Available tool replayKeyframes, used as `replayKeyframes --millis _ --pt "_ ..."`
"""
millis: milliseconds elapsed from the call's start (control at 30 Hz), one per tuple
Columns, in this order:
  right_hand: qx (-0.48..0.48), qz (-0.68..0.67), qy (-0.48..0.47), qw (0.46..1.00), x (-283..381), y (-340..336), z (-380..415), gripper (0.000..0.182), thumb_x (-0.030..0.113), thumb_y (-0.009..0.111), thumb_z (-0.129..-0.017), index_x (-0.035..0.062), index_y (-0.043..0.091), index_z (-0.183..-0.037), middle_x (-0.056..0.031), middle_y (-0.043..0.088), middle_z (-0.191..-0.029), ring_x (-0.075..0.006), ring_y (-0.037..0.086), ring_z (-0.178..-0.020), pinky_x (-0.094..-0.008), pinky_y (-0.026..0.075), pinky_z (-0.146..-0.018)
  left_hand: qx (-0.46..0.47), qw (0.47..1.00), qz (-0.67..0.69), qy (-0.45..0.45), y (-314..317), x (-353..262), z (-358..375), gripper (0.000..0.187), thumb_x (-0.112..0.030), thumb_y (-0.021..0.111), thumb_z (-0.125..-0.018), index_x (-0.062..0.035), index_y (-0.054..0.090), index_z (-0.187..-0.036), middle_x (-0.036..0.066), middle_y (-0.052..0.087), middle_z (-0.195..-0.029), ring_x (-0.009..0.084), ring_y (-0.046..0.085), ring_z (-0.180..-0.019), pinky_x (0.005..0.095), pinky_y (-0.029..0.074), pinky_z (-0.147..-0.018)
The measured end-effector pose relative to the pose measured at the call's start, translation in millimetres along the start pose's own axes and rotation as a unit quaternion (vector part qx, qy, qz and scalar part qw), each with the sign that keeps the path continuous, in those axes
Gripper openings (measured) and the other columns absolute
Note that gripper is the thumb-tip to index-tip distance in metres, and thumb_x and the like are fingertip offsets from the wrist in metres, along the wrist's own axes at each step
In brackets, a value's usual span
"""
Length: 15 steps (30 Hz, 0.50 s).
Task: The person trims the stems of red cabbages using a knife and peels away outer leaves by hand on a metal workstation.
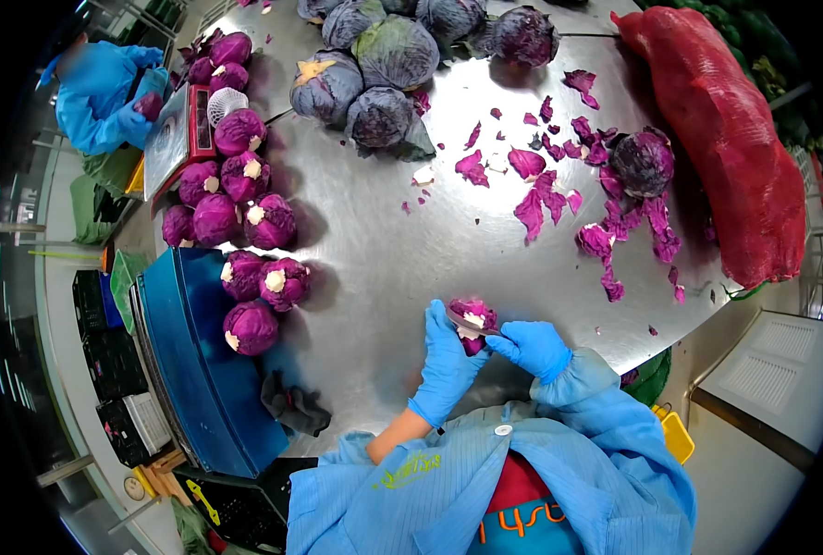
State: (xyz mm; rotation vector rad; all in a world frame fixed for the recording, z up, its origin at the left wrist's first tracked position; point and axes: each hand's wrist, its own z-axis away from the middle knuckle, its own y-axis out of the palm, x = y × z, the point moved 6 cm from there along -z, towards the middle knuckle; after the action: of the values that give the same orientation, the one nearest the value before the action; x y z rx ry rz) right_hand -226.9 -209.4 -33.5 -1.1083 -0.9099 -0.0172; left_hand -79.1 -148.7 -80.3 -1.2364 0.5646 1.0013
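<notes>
My left hand (448, 363), in a blue glove, is closed around the left side of a purple cabbage (472, 345) near the table's front edge. A white cut stem shows on the cabbage, turned up toward me. In my right hand (534, 350), gloved as well, is a knife (467, 323); its blade lies across the cabbage at the stem. Part of the cabbage is hidden by the blade and my left fingers. Trimmed purple cabbages (285, 283) with pale stem ends stand in a group to the left.
Untrimmed dark cabbages (396, 54) are piled at the back of the steel table (365, 231). Torn leaves (541, 199) lie scattered right of centre, beside a full red mesh sack (721, 148). A blue bin (210, 361) borders the left. A co-worker (102, 97) holds a cabbage near a scale (178, 139).
</notes>
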Motion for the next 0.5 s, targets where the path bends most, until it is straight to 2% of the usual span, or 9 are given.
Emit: replayKeyframes --millis 67,233,300,333,400,500 --pt "0.023 -0.007 0.01 1.0 -1 -1 -5 0.048 0.052 0.051 -0.092 0.0117 0.06 -0.069 -0.0123 0.059 -0.065 -0.0339 0.06 -0.061 -0.0448 0.046 -0.054 0.003 1.0 -0.002 -0.016 5 7 0 0.121 -0.034 0.086 -0.065 0.0093 0.007 -0.146 0.035 0.02 -0.146 0.0488 0.026 -0.136 0.0494 0.028 -0.111" --pt "0.111 -0.009 0.038 0.993 -5 -1 -21 0.053 0.056 0.043 -0.095 0.0124 0.064 -0.072 -0.0133 0.063 -0.068 -0.0352 0.062 -0.065 -0.0458 0.048 -0.059 -0.016 0.997 -0.06 -0.047 -10 -21 0 0.12 -0.033 0.087 -0.064 0.0095 0.009 -0.146 0.034 0.024 -0.143 0.0466 0.03 -0.135 0.0473 0.031 -0.11" --pt "0.141 0.001 0.048 0.989 -6 2 -22 0.056 0.057 0.04 -0.096 0.0126 0.065 -0.073 -0.0136 0.063 -0.068 -0.0358 0.062 -0.065 -0.0464 0.049 -0.06 -0.055 0.995 -0.082 -0.01 -12 -25 -2 0.113 -0.03 0.089 -0.061 0.0076 0.019 -0.142 0.028 0.035 -0.133 0.0403 0.043 -0.123 0.0439 0.039 -0.104" --pt "0.146 -0.003 0.064 0.987 -6 2 -22 0.056 0.057 0.039 -0.096 0.0128 0.065 -0.074 -0.0135 0.064 -0.069 -0.0357 0.063 -0.065 -0.0463 0.049 -0.06 -0.076 0.993 -0.093 0.008 -14 -28 -3 0.109 -0.028 0.09 -0.06 0.0066 0.023 -0.14 0.025 0.04 -0.128 0.0371 0.049 -0.117 0.0422 0.043 -0.1" --pt "0.156 -0.011 0.095 0.983 -3 0 -21 0.056 0.057 0.039 -0.096 0.0131 0.066 -0.075 -0.0134 0.064 -0.07 -0.0354 0.063 -0.066 -0.0461 0.049 -0.061 -0.061 0.996 -0.068 -0.017 -18 -32 -4 0.108 -0.027 0.09 -0.06 0.0063 0.025 -0.139 0.025 0.04 -0.128 0.0373 0.049 -0.117 0.0422 0.044 -0.099" --pt "0.123 0.039 0.071 0.989 -1 -2 -20 0.053 0.056 0.04 -0.095 0.0132 0.065 -0.077 -0.0131 0.064 -0.07 -0.0351 0.063 -0.066 -0.0457 0.05 -0.061 -0.045 0.998 -0.04 -0.028 -19 -35 -7 0.106 -0.026 0.089 -0.06 0.0058 0.026 -0.138 0.025 0.041 -0.127 0.0375 0.049 -0.116 0.042 0.045 -0.098"
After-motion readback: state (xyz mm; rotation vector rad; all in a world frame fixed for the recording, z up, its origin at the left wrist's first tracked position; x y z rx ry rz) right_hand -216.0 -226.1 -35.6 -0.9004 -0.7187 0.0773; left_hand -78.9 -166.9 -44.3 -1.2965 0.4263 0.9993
